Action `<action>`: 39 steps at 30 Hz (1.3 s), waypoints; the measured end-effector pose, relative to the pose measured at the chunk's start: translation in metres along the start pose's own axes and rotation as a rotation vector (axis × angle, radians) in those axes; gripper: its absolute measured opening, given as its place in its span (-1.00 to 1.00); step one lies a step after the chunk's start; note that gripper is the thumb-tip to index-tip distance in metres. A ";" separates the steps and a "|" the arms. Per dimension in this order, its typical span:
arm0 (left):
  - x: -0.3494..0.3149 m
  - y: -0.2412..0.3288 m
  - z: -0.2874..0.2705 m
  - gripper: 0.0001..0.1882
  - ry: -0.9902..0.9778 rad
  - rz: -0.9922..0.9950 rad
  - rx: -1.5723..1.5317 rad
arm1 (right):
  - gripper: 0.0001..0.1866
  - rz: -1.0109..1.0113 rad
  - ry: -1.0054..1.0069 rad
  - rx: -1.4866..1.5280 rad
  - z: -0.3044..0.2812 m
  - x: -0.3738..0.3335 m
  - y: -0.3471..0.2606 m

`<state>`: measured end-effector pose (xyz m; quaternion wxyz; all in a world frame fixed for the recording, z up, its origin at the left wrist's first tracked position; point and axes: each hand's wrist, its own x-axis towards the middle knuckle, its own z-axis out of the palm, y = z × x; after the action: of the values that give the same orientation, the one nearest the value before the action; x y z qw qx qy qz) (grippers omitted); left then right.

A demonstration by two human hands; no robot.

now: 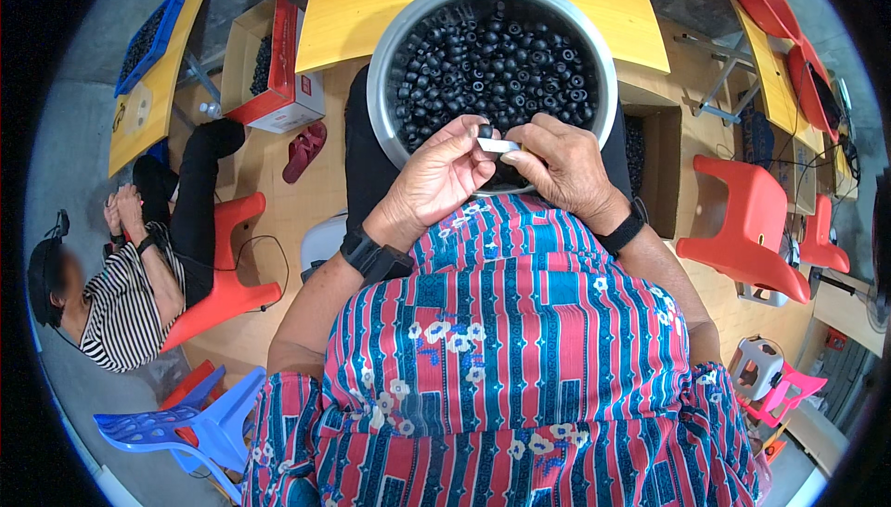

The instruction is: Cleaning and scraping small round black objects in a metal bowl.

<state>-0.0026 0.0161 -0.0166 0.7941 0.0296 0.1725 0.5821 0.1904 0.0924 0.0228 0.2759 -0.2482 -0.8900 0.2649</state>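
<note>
Black round piece sits pinched between fingers of the left hand over a metal bowl of similar pieces; the right hand's fingers grip a small blade beside it.

Smooth metal bowl, glossy plastic pieces

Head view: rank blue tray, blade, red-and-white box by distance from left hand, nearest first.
1. Blade: in the right hand, close by the left hand.
2. Box: to the left, beyond the knees.
3. Blue tray: far left.
</note>
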 end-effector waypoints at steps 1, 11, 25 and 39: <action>0.000 0.000 -0.001 -0.85 0.006 0.002 -0.001 | -0.79 0.001 0.003 0.002 0.000 0.000 0.000; 0.001 0.001 -0.001 -0.85 0.003 -0.002 0.008 | -0.79 0.025 0.031 -0.014 0.001 0.000 0.002; 0.001 0.001 -0.002 -0.86 -0.017 0.011 0.044 | -0.78 0.037 0.024 0.006 0.002 0.001 0.003; 0.000 0.000 -0.005 -0.84 -0.056 0.109 0.163 | -0.78 0.285 0.162 0.111 0.005 0.003 0.018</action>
<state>-0.0038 0.0155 -0.0213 0.7608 0.1199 0.1952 0.6073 0.1902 0.1055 0.0096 0.3195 -0.3769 -0.8046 0.3293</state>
